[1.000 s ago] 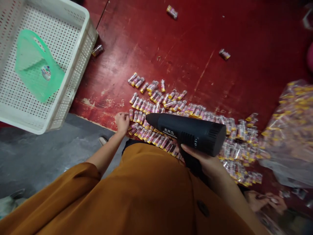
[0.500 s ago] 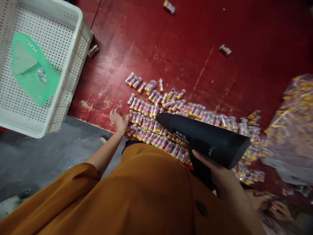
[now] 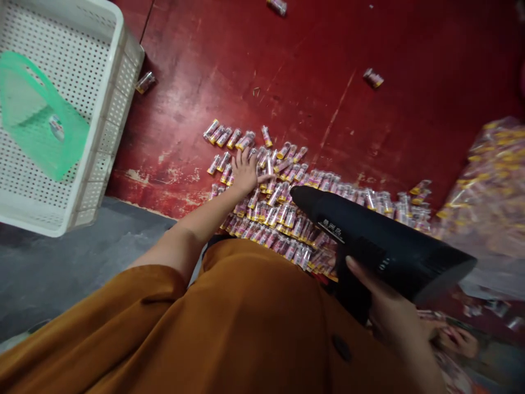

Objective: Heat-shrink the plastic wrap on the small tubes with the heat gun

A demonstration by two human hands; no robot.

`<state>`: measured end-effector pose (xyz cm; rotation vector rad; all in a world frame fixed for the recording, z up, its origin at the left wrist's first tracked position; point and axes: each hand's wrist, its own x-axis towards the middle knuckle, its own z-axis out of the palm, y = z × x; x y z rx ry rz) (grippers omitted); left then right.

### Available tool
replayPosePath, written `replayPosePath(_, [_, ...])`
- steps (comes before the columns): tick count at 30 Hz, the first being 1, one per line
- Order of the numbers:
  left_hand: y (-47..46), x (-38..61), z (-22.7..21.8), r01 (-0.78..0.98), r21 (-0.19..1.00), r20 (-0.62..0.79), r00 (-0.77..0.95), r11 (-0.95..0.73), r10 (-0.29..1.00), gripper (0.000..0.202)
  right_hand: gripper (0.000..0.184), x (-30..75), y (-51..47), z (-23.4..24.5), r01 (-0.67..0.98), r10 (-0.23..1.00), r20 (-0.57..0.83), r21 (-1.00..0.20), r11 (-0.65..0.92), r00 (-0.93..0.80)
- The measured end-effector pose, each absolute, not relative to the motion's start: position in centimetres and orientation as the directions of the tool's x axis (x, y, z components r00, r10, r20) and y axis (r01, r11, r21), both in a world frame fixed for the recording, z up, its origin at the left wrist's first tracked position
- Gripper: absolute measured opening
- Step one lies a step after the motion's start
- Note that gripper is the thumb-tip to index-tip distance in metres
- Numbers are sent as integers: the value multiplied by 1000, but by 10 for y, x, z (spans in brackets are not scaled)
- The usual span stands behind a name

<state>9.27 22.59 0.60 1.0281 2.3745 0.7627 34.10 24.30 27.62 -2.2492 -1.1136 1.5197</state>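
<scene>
Black heat gun (image 3: 381, 241): gripped by its handle in the right hand (image 3: 388, 309), fingers closed around it, nozzle pointed left over the pile.
Left hand (image 3: 246, 172): held open, fingers spread, laid among clear yellow-capped tubes (image 3: 279, 216) heaped on the floor.
Red-painted floor (image 3: 295, 82): worn and scratched, stray tubes scattered across it.
White perforated crate (image 3: 118, 71): placed upper left, a green plastic basket (image 3: 36, 115) lying inside.
Clear plastic bag (image 3: 488, 186): heaped with tubes at right.
</scene>
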Motion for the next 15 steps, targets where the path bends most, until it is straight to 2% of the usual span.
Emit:
replayPosePath(3, [243,79,0,462,670,-139,-690,581,710,78,80,343,241,276,466,625,-750,-482,-742,219])
replayPosePath(7, [237,53,8,366,762,-50,-790,535,611,51,81,339,240,277,436,524,-825,-400,-806,212])
replayPosePath(9, [218,36,15,265,787,-42,-877,557,478,41,81,337,240,276,435,535,-822,-416,-799,197])
replayPosePath(12, [179,13,20,84,755,-87,-970,650,227,29,77,334,244,271,418,564,-806,-457,-785,179])
replayPosePath(13, [167,9,20,44,739,-102,-979,672,177,23,72,333,245,270,410,570,-806,-471,-781,159])
replayPosePath(15, [146,4,17,6,722,-140,-978,692,155,13,58,329,248,267,408,584,-807,-504,-761,93])
